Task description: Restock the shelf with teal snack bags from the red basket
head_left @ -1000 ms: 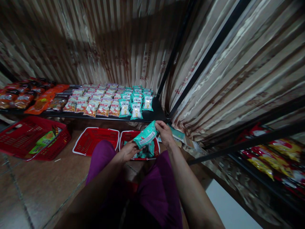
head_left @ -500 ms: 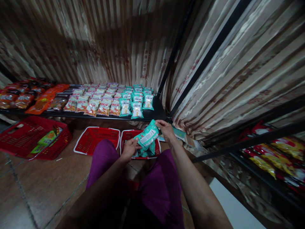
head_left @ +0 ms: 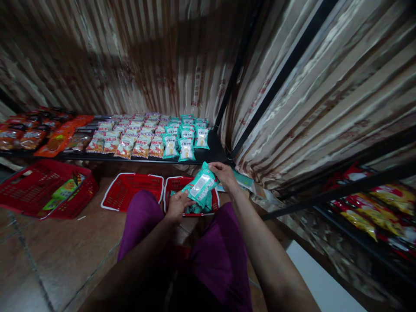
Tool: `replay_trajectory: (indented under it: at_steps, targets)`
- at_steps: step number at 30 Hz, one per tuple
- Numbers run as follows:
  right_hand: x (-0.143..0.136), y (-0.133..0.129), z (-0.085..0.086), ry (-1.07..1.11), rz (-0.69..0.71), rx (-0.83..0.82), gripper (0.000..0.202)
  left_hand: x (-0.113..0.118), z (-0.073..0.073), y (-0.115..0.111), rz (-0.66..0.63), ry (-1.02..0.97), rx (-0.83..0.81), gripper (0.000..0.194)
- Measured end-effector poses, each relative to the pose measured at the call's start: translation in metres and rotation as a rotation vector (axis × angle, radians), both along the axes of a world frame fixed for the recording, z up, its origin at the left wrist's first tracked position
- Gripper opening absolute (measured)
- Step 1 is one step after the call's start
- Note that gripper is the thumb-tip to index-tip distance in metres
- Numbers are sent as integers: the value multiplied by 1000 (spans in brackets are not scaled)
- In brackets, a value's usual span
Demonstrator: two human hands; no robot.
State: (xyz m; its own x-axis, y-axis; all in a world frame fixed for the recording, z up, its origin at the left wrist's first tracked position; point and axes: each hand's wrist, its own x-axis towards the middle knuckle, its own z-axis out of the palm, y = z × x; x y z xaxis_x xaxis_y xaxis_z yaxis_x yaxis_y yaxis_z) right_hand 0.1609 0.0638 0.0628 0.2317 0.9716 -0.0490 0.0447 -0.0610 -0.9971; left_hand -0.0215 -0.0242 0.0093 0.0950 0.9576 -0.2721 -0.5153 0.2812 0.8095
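A teal snack bag (head_left: 202, 183) is stretched between my two hands, its printed back with a pale label facing up. My left hand (head_left: 178, 205) is closed on its lower left end. At the upper right corner, my right hand (head_left: 222, 173) pinches the edge. Directly below is a red basket (head_left: 168, 187) with a white rim, holding more teal bags (head_left: 195, 209). Above it, on the black shelf (head_left: 208, 156), stand rows of matching teal bags (head_left: 186, 148) with white fronts.
Orange-and-white snack bags (head_left: 125, 145) and darker orange packs (head_left: 53, 141) fill the shelf leftward. A second red basket (head_left: 130, 186) and a larger red basket (head_left: 74, 203) with green packs stand left. Black posts (head_left: 279, 86) and yellow-red bags (head_left: 364, 221) are at right.
The teal bag has turned slightly and shifted a little left in my hands. My left hand has slid a bit along its lower end. The shelf goods have not moved.
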Motion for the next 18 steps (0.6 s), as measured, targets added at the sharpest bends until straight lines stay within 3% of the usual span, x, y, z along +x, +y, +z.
replay_trajectory:
  at_steps: [11,18]
  targets:
    - [10,-16,1,92,79,-150,31,-5,-8,2,86,-53,-48,26]
    - [6,-9,-7,112,-24,-116,32,-1,-12,-4,76,-54,-57,30]
